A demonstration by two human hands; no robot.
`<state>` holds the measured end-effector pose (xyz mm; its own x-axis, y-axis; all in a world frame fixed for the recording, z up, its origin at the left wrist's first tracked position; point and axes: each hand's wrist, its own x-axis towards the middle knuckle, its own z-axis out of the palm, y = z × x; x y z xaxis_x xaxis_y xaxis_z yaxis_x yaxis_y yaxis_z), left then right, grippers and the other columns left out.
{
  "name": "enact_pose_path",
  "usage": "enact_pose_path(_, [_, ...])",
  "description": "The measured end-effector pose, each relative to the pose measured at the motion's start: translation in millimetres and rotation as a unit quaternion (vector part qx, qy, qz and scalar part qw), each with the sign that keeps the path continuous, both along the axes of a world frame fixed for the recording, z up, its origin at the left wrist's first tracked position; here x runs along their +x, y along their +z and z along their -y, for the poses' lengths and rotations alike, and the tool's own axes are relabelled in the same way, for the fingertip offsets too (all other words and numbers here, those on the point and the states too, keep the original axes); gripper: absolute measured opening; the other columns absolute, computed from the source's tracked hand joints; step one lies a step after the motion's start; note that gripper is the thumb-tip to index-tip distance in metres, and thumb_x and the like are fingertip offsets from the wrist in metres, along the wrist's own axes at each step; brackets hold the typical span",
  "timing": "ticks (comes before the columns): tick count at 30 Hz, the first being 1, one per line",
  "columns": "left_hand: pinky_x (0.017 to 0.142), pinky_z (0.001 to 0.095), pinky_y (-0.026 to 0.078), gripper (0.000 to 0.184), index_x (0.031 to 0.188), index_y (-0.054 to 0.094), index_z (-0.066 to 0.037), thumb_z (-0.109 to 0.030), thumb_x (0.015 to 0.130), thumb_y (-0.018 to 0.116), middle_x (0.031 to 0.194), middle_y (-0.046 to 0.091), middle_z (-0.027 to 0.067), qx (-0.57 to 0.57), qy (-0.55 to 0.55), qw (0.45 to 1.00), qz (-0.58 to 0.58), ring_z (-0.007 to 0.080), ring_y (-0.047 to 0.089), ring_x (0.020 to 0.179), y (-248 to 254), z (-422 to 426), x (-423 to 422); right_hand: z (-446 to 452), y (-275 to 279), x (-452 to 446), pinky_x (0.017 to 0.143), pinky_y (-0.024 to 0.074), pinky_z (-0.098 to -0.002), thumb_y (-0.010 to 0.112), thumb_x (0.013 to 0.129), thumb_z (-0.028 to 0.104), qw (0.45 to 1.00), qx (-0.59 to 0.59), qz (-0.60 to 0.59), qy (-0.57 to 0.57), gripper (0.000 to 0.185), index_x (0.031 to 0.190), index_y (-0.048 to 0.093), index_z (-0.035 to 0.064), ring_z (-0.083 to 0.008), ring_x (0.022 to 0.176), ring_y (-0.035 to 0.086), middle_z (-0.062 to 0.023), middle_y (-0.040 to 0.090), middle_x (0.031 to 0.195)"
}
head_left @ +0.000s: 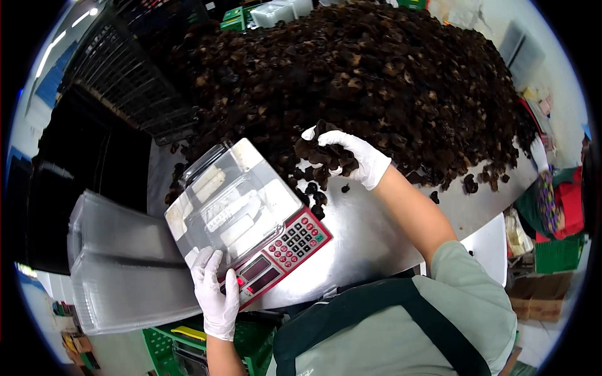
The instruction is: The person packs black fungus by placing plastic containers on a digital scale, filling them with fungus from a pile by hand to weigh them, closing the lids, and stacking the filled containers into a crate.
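Note:
My right hand (360,156), in a white glove, is closed around a clump of black wood ear mushrooms (315,154) at the near edge of a large mushroom pile (376,75). Below and left of it, a digital scale (298,243) with a red front panel stands at an angle. On its platform lies a clear plastic tray (232,203) with nothing in it. My left hand (216,291), gloved too, rests at the scale's near left corner, fingers stretched out against the tray's edge and thumb by the display. A few loose mushrooms (318,198) lie beside the scale.
Stacked clear plastic trays (128,269) stand left of the scale. A black crate (125,75) rises at the back left. Another person's gloved hand (539,153) is at the pile's right end. A green crate (160,351) sits below the steel table (357,232).

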<state>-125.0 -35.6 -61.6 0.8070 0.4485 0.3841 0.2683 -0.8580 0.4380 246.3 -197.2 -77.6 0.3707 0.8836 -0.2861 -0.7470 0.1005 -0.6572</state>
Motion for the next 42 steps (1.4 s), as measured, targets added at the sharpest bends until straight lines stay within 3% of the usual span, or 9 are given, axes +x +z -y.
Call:
enact_pose_path(6, [0.101, 0.0422, 0.051, 0.045, 0.127, 0.063, -0.002, 0.0, 0.084, 0.072, 0.131, 0.059, 0.0213, -0.021, -0.006, 1.0, 0.014, 0.0387, 0.06, 0.121, 1, 1, 2, -47, 45, -38, 0.06, 0.0581, -0.0275, 0.061, 0.095, 0.013, 0.983, 0.104, 0.032, 0.15, 0.025, 0.118, 0.067, 0.0063, -0.0186, 0.086, 0.073, -0.0103, 0.071, 0.109])
enact_pose_path(10, [0.101, 0.0427, 0.05, 0.043, 0.124, 0.064, -0.003, 0.0, 0.083, 0.073, 0.129, 0.061, 0.0196, -0.033, 0.002, 0.999, 0.014, 0.0382, 0.06, 0.12, 5, 3, 4, -87, 55, -84, 0.07, 0.0599, -0.0322, 0.072, 0.089, 0.015, 0.924, 0.079, 0.311, 0.205, 0.029, 0.115, 0.068, 0.0037, -0.0169, 0.082, 0.07, -0.01, 0.071, 0.103])
enact_pose_path(14, [0.102, 0.0438, 0.049, 0.039, 0.122, 0.064, -0.003, -0.001, 0.084, 0.073, 0.131, 0.059, 0.0206, -0.032, -0.006, 0.999, 0.001, 0.0396, 0.059, 0.121, 3, 3, 3, -99, 41, -135, 0.089, 0.0566, -0.0398, 0.077, 0.084, 0.032, 0.558, 0.048, 0.812, 0.166, 0.052, 0.128, 0.063, 0.0087, -0.0266, 0.107, 0.067, -0.013, 0.065, 0.116])
enact_pose_path(18, [0.103, 0.0443, 0.049, 0.04, 0.124, 0.061, -0.001, 0.0, 0.085, 0.072, 0.133, 0.058, 0.0233, -0.065, 0.004, 0.998, 0.009, 0.0403, 0.058, 0.123, 0, 2, 1, -105, 49, -159, 0.085, 0.0546, -0.0434, 0.075, 0.081, 0.047, 0.427, -0.008, 0.899, 0.1, 0.066, 0.13, 0.061, 0.005, -0.0317, 0.104, 0.063, -0.0138, 0.063, 0.118])
enact_pose_path(22, [0.106, 0.0452, 0.047, 0.041, 0.127, 0.061, 0.0, 0.001, 0.087, 0.069, 0.134, 0.057, 0.0244, -0.075, 0.018, 0.997, -0.01, 0.0404, 0.056, 0.126, -8, -1, -6, -95, 47, -127, 0.084, 0.055, -0.0427, 0.069, 0.085, 0.05, 0.53, 0.091, 0.843, -0.012, 0.044, 0.107, 0.069, 0.0112, -0.0305, 0.102, 0.064, -0.0103, 0.066, 0.109])
enact_pose_path(24, [0.107, 0.0456, 0.046, 0.039, 0.126, 0.063, 0.0, 0.0, 0.087, 0.069, 0.133, 0.056, 0.0241, -0.05, 0.0, 0.999, -0.013, 0.04, 0.056, 0.126, -1, -1, 0, -98, 45, -83, 0.077, 0.0563, -0.0446, 0.066, 0.088, 0.036, 0.484, -0.125, 0.862, -0.08, 0.023, 0.087, 0.07, 0.0139, -0.0311, 0.089, 0.066, -0.0076, 0.068, 0.089])
enact_pose_path(26, [0.108, 0.0466, 0.045, 0.038, 0.125, 0.064, 0.0, -0.002, 0.087, 0.069, 0.133, 0.057, 0.0232, -0.067, 0.01, 0.998, -0.019, 0.0399, 0.056, 0.126, -1, 1, 0, -98, -12, -19, 0.077, 0.0564, -0.0457, 0.064, 0.09, 0.032, 0.563, -0.14, 0.794, -0.18, 0.02, 0.09, 0.071, 0.0138, -0.0301, 0.092, 0.067, -0.0063, 0.069, 0.091])
enact_pose_path(32, [0.11, 0.0464, 0.044, 0.038, 0.124, 0.065, 0.001, -0.001, 0.086, 0.068, 0.134, 0.057, 0.0222, -0.092, 0.012, 0.995, -0.027, 0.0395, 0.055, 0.128, -4, 0, 1, -87, -88, 0, 0.089, 0.0565, -0.0441, 0.072, 0.089, 0.038, 0.646, -0.346, 0.68, 0.031, 0.033, 0.111, 0.076, 0.014, -0.0321, 0.097, 0.072, -0.0135, 0.076, 0.102])
enact_pose_path(42, [0.112, 0.0458, 0.042, 0.04, 0.124, 0.066, -0.001, 0.001, 0.084, 0.069, 0.135, 0.057, 0.0214, -0.058, 0.01, 0.998, -0.036, 0.0386, 0.054, 0.129, -4, 0, 1, -19, -48, -14, 0.069, 0.0516, -0.0228, 0.068, 0.098, 0.012, 0.961, -0.079, 0.263, -0.03, 0.011, 0.103, 0.07, 0.0028, -0.0063, 0.076, 0.065, -0.0037, 0.073, 0.085])
